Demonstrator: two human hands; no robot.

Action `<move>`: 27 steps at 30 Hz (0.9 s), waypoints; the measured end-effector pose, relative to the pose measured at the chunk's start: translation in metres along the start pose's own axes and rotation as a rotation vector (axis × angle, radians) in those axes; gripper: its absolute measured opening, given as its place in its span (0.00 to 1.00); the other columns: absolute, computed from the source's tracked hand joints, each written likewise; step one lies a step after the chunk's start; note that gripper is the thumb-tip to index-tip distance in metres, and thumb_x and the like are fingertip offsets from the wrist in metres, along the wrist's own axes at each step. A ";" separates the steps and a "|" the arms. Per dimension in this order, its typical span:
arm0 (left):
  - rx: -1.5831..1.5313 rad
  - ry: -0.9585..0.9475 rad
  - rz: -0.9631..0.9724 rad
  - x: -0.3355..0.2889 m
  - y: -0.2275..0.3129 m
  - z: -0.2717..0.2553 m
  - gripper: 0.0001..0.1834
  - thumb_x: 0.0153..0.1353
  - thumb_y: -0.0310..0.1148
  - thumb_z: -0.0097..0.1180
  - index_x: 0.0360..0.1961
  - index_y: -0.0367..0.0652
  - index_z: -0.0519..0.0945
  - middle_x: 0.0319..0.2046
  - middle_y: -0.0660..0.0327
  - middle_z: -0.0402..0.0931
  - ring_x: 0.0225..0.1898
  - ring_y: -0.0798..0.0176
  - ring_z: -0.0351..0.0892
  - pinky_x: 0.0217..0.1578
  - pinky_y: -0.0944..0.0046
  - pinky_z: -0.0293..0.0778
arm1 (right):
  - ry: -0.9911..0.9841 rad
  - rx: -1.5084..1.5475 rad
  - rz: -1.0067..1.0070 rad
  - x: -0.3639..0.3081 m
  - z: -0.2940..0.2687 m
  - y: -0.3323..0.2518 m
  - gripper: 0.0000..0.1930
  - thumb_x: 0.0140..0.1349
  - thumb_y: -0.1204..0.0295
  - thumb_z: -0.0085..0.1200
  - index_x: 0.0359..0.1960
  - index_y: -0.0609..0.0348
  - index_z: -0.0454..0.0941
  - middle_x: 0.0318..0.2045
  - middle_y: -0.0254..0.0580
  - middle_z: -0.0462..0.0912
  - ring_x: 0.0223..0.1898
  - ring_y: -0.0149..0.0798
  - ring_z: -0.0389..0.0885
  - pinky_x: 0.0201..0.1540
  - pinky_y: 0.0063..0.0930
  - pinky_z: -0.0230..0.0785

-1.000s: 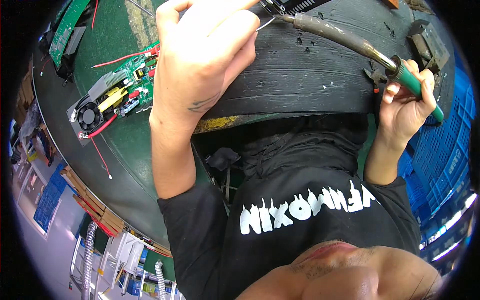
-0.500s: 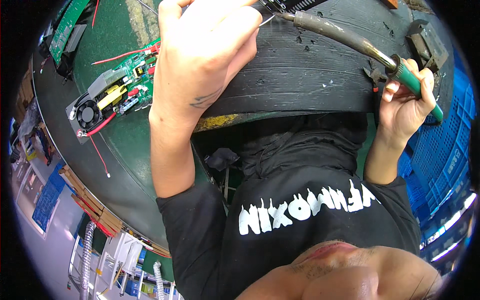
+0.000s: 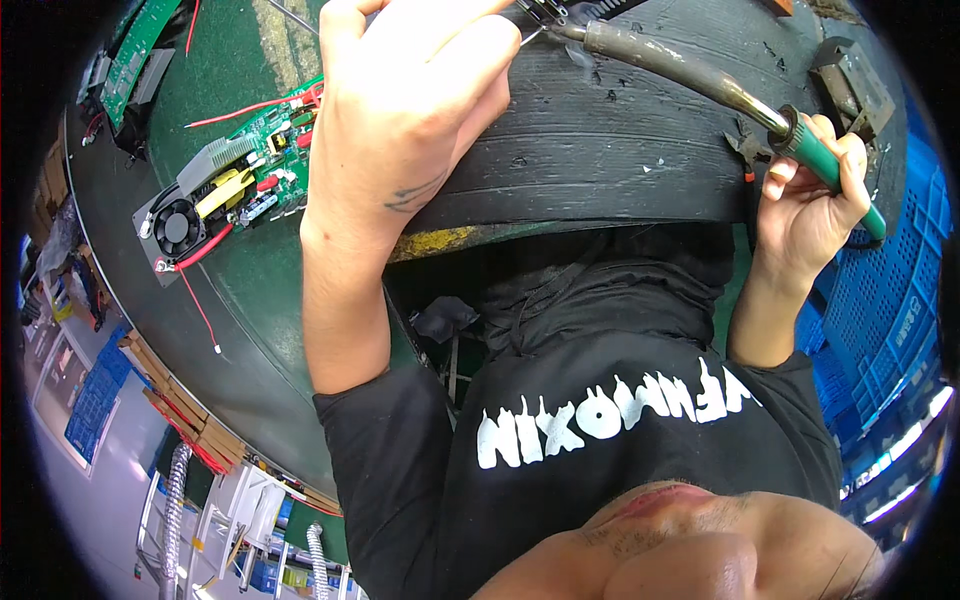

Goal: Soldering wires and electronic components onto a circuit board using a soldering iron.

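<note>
My right hand (image 3: 815, 200) is closed around the green handle of a soldering iron (image 3: 690, 75). Its long metal barrel slants up and left, and the tip touches or nearly touches a small black part with metal pins (image 3: 545, 12) at the top edge. A faint wisp of smoke hangs under the tip. My left hand (image 3: 410, 90) is pinched on a thin grey solder wire (image 3: 533, 37), whose end reaches toward the iron's tip. The wire's other end shows left of the hand. The fingertips are partly cut off by the upper edge.
Left of my left forearm lies a green circuit board (image 3: 270, 150) with a fan (image 3: 178, 228) and red wires. Another board (image 3: 140, 50) sits at the far left. Pliers (image 3: 748, 152) and a metal block (image 3: 850, 90) are near my right hand. A blue crate (image 3: 890, 290) stands right.
The iron's tip and the solder wire have shifted very slightly, and a wisp of smoke now shows below the tip. Both hands keep their holds.
</note>
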State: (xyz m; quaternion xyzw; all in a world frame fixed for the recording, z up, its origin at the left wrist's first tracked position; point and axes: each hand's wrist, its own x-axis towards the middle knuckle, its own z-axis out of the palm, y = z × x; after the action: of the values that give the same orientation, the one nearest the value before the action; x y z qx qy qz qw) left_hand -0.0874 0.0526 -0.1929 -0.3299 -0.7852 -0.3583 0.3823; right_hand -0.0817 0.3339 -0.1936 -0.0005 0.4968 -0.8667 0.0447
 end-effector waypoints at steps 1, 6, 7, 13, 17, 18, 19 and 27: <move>-0.033 0.046 0.014 -0.002 -0.002 0.003 0.08 0.40 0.19 0.60 0.23 0.38 0.75 0.48 0.52 0.77 0.43 0.59 0.78 0.40 0.64 0.60 | 0.001 -0.002 -0.002 0.000 0.000 0.000 0.10 0.64 0.65 0.42 0.30 0.58 0.67 0.37 0.51 0.78 0.21 0.39 0.79 0.16 0.26 0.71; -0.181 0.269 0.077 -0.015 -0.019 0.018 0.08 0.39 0.19 0.60 0.23 0.38 0.75 0.48 0.52 0.77 0.44 0.59 0.77 0.40 0.64 0.61 | -0.012 0.007 -0.004 0.000 0.002 0.001 0.11 0.64 0.65 0.41 0.30 0.59 0.67 0.36 0.50 0.79 0.21 0.39 0.79 0.16 0.26 0.71; -0.208 0.314 0.090 -0.017 -0.023 0.020 0.08 0.39 0.19 0.60 0.23 0.38 0.75 0.48 0.52 0.77 0.44 0.59 0.77 0.40 0.64 0.61 | -0.015 0.008 -0.003 0.000 0.002 0.001 0.11 0.64 0.65 0.41 0.30 0.59 0.67 0.36 0.50 0.79 0.21 0.39 0.79 0.16 0.26 0.71; 0.373 -0.635 -0.218 0.029 0.027 -0.043 0.08 0.40 0.20 0.60 0.23 0.38 0.75 0.48 0.52 0.76 0.43 0.59 0.77 0.40 0.64 0.61 | 0.034 -0.016 0.009 -0.002 0.002 -0.003 0.10 0.64 0.63 0.42 0.29 0.55 0.66 0.36 0.49 0.79 0.20 0.38 0.78 0.15 0.25 0.70; 0.350 -0.617 -0.270 0.026 0.028 -0.045 0.08 0.40 0.21 0.61 0.23 0.39 0.75 0.48 0.52 0.77 0.41 0.60 0.78 0.41 0.64 0.61 | 0.034 -0.045 0.000 -0.004 0.007 -0.003 0.09 0.62 0.64 0.43 0.29 0.55 0.65 0.34 0.49 0.74 0.22 0.35 0.76 0.16 0.19 0.68; 0.335 -0.616 -0.290 0.025 0.028 -0.046 0.08 0.41 0.21 0.61 0.23 0.40 0.75 0.47 0.52 0.77 0.40 0.60 0.78 0.41 0.64 0.61 | 0.040 -0.031 -0.006 -0.005 0.007 -0.003 0.09 0.62 0.64 0.43 0.29 0.55 0.65 0.33 0.48 0.74 0.22 0.35 0.76 0.16 0.19 0.68; 0.338 -0.616 -0.292 0.025 0.029 -0.047 0.08 0.41 0.21 0.61 0.23 0.40 0.75 0.47 0.52 0.77 0.40 0.60 0.78 0.41 0.64 0.61 | 0.037 -0.029 -0.004 -0.005 0.008 -0.003 0.09 0.62 0.64 0.43 0.29 0.55 0.65 0.33 0.48 0.74 0.22 0.35 0.76 0.16 0.19 0.68; -0.307 0.348 0.031 -0.001 -0.011 0.004 0.08 0.42 0.21 0.60 0.24 0.41 0.75 0.45 0.52 0.78 0.37 0.61 0.78 0.41 0.64 0.62 | 0.039 0.053 -0.011 -0.008 0.012 -0.015 0.09 0.62 0.66 0.42 0.28 0.57 0.66 0.30 0.47 0.73 0.20 0.35 0.75 0.17 0.19 0.66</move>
State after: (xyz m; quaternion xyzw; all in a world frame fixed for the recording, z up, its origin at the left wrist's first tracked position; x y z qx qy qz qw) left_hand -0.0970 0.0500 -0.1994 -0.3295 -0.6386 -0.5192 0.4626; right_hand -0.0747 0.3319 -0.1740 0.0148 0.4743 -0.8797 0.0303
